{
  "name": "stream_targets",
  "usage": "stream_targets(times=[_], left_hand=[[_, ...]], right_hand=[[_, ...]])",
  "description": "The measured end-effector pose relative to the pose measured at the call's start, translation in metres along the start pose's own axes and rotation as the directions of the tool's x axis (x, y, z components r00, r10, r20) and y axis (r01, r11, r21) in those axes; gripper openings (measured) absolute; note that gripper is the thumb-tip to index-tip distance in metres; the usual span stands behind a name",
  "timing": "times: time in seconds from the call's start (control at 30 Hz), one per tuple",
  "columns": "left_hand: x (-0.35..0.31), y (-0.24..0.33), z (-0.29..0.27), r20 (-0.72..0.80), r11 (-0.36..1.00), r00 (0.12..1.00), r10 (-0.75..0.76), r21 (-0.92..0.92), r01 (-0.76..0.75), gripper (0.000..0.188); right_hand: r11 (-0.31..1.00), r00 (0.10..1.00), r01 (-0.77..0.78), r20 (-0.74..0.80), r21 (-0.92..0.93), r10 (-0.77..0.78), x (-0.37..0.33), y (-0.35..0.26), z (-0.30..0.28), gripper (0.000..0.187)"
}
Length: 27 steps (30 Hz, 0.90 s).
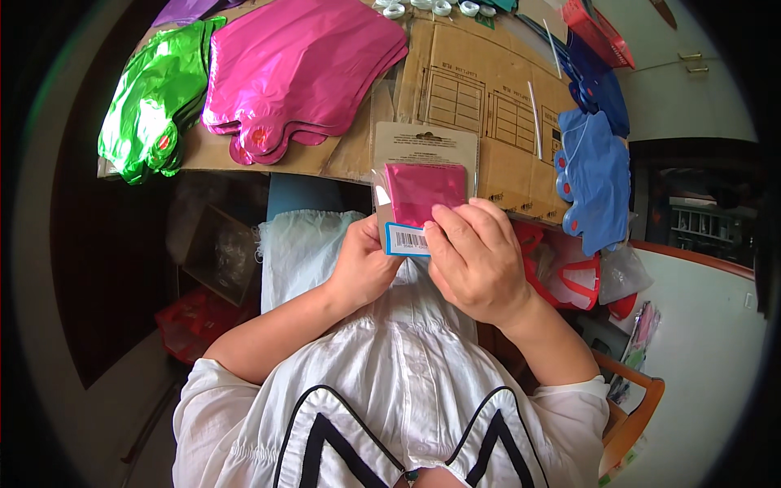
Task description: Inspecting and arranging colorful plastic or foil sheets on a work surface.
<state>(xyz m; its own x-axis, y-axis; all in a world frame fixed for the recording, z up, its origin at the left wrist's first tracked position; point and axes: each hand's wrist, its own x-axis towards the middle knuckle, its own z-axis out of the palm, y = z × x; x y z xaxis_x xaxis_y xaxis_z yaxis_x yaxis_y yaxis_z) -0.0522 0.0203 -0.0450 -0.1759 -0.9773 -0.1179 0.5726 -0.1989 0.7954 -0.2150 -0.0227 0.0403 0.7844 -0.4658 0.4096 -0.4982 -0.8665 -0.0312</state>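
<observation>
Between my two hands, in front of my lap at the table's near edge, is a flat hanging pack (pixel 425 138) with a grey-beige card and a hole at its top. A folded square of shiny pink foil (pixel 416 189) lies against the card. Below it shows a white, blue-edged barcode label (pixel 405 239). My left hand (pixel 364 262) is closed on the pack's lower left edge, its thumb in front. My right hand (pixel 482 262) grips the lower right side, fingertips pressed on the foil and label. Its thumb is partly hidden.
Stacks of flat pink foil balloons (pixel 301 69) and green foil balloons (pixel 150 98) lie at the table's left. Blue foil balloons (pixel 594 179) hang over the right edge. Cardboard (pixel 455 57) covers the table; white ribbon rolls (pixel 441 8) and a red basket (pixel 598 32) are at the back.
</observation>
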Motion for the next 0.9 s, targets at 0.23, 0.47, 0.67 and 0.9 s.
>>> stream_targets(times=[0.23,0.47,0.67,0.9], left_hand=[[-0.001,0.0,0.002,-0.056,0.998,0.997,-0.059,0.023,0.06,0.02],[0.001,0.005,0.01,-0.122,0.997,0.99,-0.076,-0.029,0.073,0.017],[0.001,0.0,0.003,-0.107,0.995,0.989,-0.098,-0.018,0.096,0.017],[0.004,-0.003,-0.006,-0.049,0.99,0.989,-0.139,0.011,0.14,0.019]], right_hand=[[0.996,0.998,0.025,0.06,-0.091,-0.019,-0.001,0.001,0.011,0.029],[0.987,0.997,0.075,0.027,-0.14,-0.072,0.002,0.007,0.018,0.03],[0.982,0.995,0.099,0.047,-0.158,-0.093,-0.002,0.011,0.022,0.03],[0.98,1.0,0.02,0.024,-0.199,-0.015,-0.003,0.009,0.026,0.031]])
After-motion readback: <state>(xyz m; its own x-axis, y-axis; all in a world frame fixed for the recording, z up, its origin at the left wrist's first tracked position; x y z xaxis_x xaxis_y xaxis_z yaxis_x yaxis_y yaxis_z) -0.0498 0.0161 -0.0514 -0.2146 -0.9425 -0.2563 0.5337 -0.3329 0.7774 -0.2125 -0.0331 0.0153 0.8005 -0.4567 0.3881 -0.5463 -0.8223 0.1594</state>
